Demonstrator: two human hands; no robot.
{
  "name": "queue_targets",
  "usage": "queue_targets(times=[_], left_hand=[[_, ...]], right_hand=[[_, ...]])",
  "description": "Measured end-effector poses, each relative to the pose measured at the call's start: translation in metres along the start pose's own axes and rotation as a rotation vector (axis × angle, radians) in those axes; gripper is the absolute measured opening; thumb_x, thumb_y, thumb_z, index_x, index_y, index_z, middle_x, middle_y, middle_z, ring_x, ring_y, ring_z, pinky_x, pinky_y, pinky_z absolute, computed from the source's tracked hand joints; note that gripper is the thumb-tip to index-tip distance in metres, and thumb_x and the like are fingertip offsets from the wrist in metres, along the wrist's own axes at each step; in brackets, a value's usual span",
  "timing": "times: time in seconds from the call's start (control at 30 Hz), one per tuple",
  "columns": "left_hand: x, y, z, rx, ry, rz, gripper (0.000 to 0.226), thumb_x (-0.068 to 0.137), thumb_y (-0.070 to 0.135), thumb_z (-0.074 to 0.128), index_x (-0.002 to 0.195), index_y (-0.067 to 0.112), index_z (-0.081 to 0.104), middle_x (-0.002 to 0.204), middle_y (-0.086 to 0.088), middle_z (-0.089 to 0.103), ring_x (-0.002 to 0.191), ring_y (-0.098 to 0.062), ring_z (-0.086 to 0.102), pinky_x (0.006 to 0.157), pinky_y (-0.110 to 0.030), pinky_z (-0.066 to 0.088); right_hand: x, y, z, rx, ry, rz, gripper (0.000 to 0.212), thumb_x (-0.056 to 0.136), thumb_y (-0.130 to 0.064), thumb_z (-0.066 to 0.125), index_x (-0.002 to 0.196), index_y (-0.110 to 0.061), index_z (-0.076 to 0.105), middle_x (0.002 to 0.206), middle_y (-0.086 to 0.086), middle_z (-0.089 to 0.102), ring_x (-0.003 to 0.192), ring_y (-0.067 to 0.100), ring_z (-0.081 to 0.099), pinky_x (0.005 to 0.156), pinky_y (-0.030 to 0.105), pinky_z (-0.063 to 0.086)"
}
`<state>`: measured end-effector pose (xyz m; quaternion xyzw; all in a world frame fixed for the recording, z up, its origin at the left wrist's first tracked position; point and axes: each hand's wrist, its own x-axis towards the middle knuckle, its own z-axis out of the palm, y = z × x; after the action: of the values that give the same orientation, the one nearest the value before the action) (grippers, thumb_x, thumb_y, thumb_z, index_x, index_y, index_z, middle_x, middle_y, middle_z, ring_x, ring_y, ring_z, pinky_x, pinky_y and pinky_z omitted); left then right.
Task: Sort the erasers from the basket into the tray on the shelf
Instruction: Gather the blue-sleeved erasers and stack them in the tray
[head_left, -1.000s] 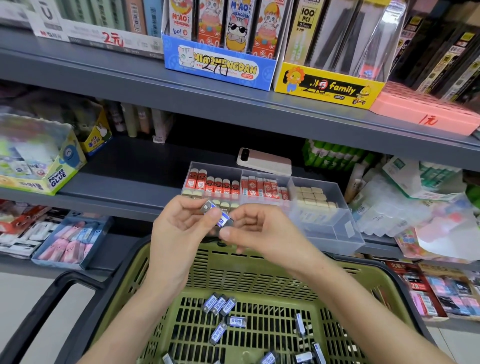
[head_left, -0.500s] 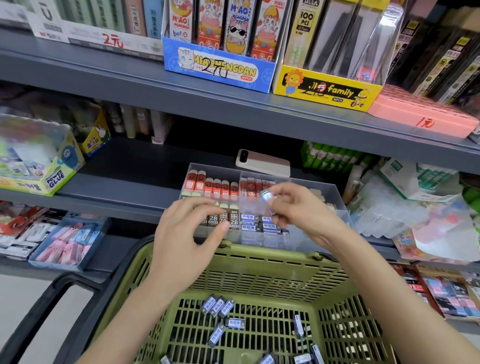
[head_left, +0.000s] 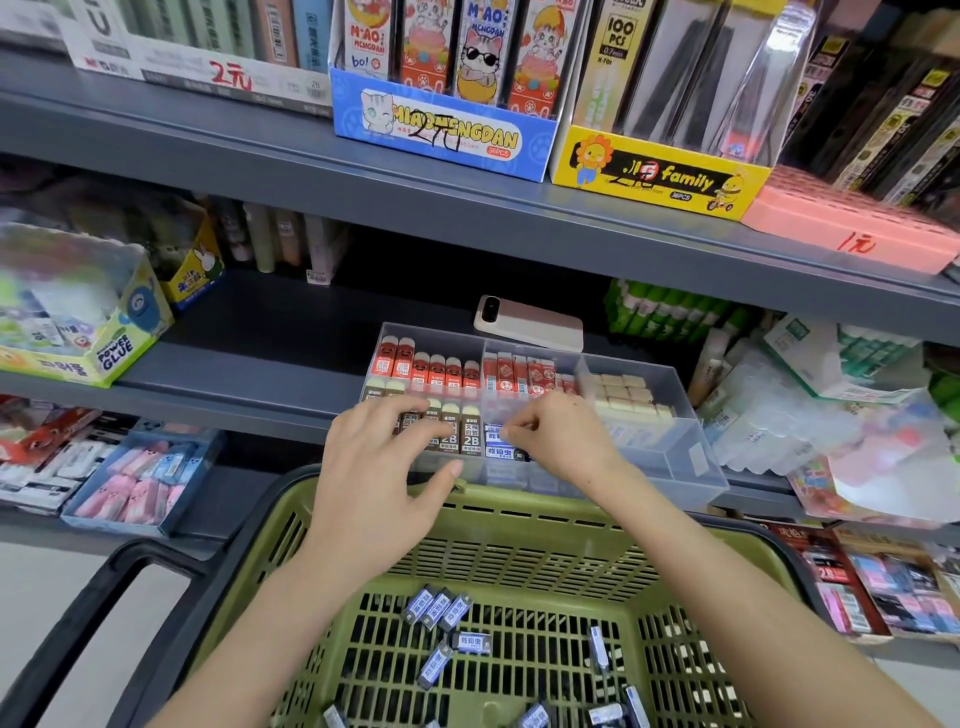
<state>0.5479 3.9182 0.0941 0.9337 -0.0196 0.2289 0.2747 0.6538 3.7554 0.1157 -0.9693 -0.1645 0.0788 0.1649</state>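
Observation:
A clear plastic tray (head_left: 698, 470) with compartments stands on the middle shelf, holding red-sleeved, 2B and cream erasers. My right hand (head_left: 558, 439) reaches into its middle compartment, fingertips pinched on a blue-labelled eraser (head_left: 496, 432) set among a row of like ones. My left hand (head_left: 382, 467) hovers in front of the tray's left part, fingers spread, holding nothing and hiding some 2B erasers. Below, the green basket (head_left: 519, 535) holds several loose blue-labelled erasers (head_left: 439, 609).
A phone (head_left: 527, 323) lies on the shelf behind the tray. Plastic-wrapped packs (head_left: 779, 421) crowd the tray's right side. A Power Glue box (head_left: 78, 317) stands at the left. The upper shelf edge (head_left: 467, 208) overhangs. The basket's black handle (head_left: 130, 561) juts out left.
My right hand took the blue-labelled eraser from between both hands, carried it over the tray and lowered it into the middle compartment. My left hand let go and spread open by the tray's front.

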Motion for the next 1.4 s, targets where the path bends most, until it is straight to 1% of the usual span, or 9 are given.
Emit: queue_targets(times=[0.17, 0.27, 0.37, 0.5, 0.67, 0.8, 0.9, 1.1, 1.4], left_hand=[[0.001, 0.001, -0.005, -0.052, 0.066, 0.032, 0.027, 0.079, 0.033, 0.061, 0.094, 0.015, 0.073, 0.109, -0.003, 0.064, 0.106, -0.027, 0.056, 0.095, -0.037, 0.036], [-0.002, 0.006, -0.008, -0.177, 0.167, 0.043, 0.024, 0.083, 0.029, 0.056, 0.089, 0.011, 0.072, 0.094, -0.001, 0.065, 0.093, -0.018, 0.057, 0.086, -0.027, 0.039], [-0.02, 0.011, -0.001, -0.351, 0.188, 0.008, 0.02, 0.084, 0.024, 0.054, 0.085, 0.011, 0.07, 0.078, 0.005, 0.06, 0.074, -0.009, 0.052, 0.068, -0.021, 0.043], [-0.055, 0.005, 0.034, -0.259, -0.196, -0.083, 0.01, 0.084, 0.024, 0.064, 0.094, 0.022, 0.067, 0.079, 0.011, 0.053, 0.072, -0.007, 0.052, 0.07, -0.028, 0.046], [-0.102, -0.024, 0.093, 0.189, -0.879, -0.165, 0.046, 0.084, 0.047, 0.064, 0.125, 0.027, 0.054, 0.123, -0.003, 0.052, 0.116, -0.022, 0.051, 0.099, -0.034, 0.042], [-0.143, -0.03, 0.119, 0.133, -0.98, -0.218, 0.068, 0.075, 0.053, 0.071, 0.132, 0.027, 0.044, 0.136, -0.004, 0.044, 0.123, -0.023, 0.044, 0.101, -0.037, 0.042], [-0.164, -0.033, 0.126, 0.282, -1.097, 0.003, 0.08, 0.071, 0.053, 0.074, 0.138, 0.036, 0.033, 0.136, -0.005, 0.031, 0.125, -0.024, 0.033, 0.097, -0.038, 0.043], [-0.168, -0.028, 0.131, 0.22, -0.946, 0.191, 0.038, 0.086, 0.033, 0.064, 0.122, 0.027, 0.056, 0.13, -0.002, 0.041, 0.122, -0.021, 0.04, 0.1, -0.031, 0.041], [-0.154, -0.016, 0.136, -0.418, -0.651, -0.69, 0.009, 0.098, 0.015, 0.048, 0.096, 0.01, 0.056, 0.088, -0.001, 0.058, 0.078, -0.017, 0.056, 0.069, -0.026, 0.051]], right_hand=[[-0.018, 0.0, -0.012, 0.012, 0.131, -0.085, 0.026, 0.095, -0.026, 0.05, 0.092, -0.014, 0.073, 0.067, -0.003, 0.064, 0.074, 0.018, 0.06, 0.088, 0.036, 0.044], [-0.055, 0.004, -0.013, 0.343, 0.3, -0.213, 0.016, 0.091, -0.023, 0.058, 0.089, -0.017, 0.073, 0.085, -0.005, 0.07, 0.074, 0.01, 0.058, 0.07, 0.024, 0.045], [-0.098, 0.017, 0.011, 0.595, 0.273, -0.322, 0.011, 0.089, -0.019, 0.062, 0.087, -0.019, 0.072, 0.08, -0.007, 0.067, 0.07, 0.007, 0.056, 0.063, 0.018, 0.043], [-0.124, 0.056, 0.077, 0.429, -0.109, -0.201, 0.011, 0.086, -0.022, 0.066, 0.093, -0.015, 0.072, 0.082, -0.005, 0.064, 0.071, 0.005, 0.052, 0.069, 0.025, 0.046], [-0.14, 0.103, 0.139, 0.026, -0.55, -0.109, 0.033, 0.079, -0.03, 0.073, 0.11, -0.022, 0.064, 0.111, -0.001, 0.06, 0.096, 0.012, 0.055, 0.083, 0.026, 0.047], [-0.155, 0.109, 0.165, -0.217, -0.65, -0.189, 0.079, 0.066, -0.055, 0.074, 0.133, -0.029, 0.042, 0.125, 0.006, 0.04, 0.117, 0.026, 0.043, 0.09, 0.036, 0.043], [-0.166, 0.107, 0.177, -0.447, -0.611, -0.315, 0.097, 0.065, -0.062, 0.07, 0.142, -0.028, 0.023, 0.143, 0.013, 0.025, 0.131, 0.035, 0.029, 0.09, 0.042, 0.044], [-0.172, 0.102, 0.192, -0.287, -0.469, -0.213, 0.058, 0.08, -0.052, 0.061, 0.126, -0.023, 0.039, 0.127, 0.01, 0.037, 0.102, 0.027, 0.049, 0.073, 0.035, 0.052], [-0.155, 0.106, 0.196, -0.033, -0.324, -0.023, 0.028, 0.093, -0.033, 0.049, 0.115, -0.017, 0.05, 0.114, 0.005, 0.048, 0.086, 0.024, 0.059, 0.067, 0.029, 0.045]])
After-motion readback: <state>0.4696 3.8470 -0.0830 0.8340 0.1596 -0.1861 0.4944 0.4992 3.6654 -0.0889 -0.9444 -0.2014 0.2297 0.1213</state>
